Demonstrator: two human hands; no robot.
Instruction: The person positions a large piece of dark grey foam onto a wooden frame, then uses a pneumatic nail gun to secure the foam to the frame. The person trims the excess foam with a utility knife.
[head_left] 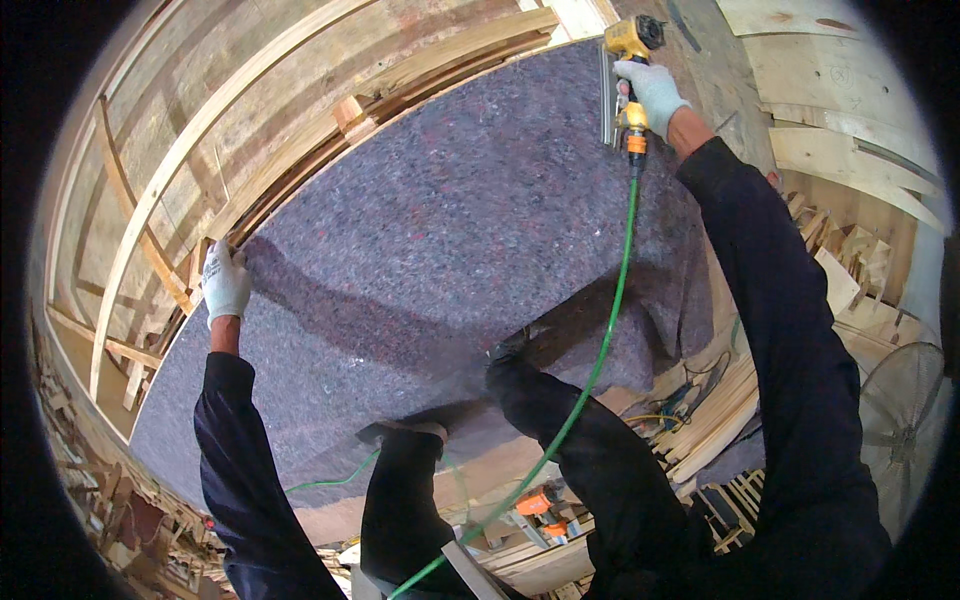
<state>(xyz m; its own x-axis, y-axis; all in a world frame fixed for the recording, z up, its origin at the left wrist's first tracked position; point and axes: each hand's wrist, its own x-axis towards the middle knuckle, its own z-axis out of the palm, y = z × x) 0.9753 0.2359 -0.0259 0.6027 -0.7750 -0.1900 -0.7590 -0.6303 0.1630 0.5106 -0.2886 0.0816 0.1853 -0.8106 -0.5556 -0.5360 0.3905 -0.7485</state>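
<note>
The right hand's gloved fingers clamp the yellow pneumatic fastening gun by the upper-right corner of the grey felt. The left hand curls at its left edge, grip unclear. Fastening seems in hand; next calls for keeping the felt flat.

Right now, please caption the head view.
Right hand grips yellow air tool; left hand at edge of grey felt.

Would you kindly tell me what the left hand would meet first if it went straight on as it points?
The left hand would likely meet first the wooden rail beside the grey felt sheet; depth is unclear.
</note>
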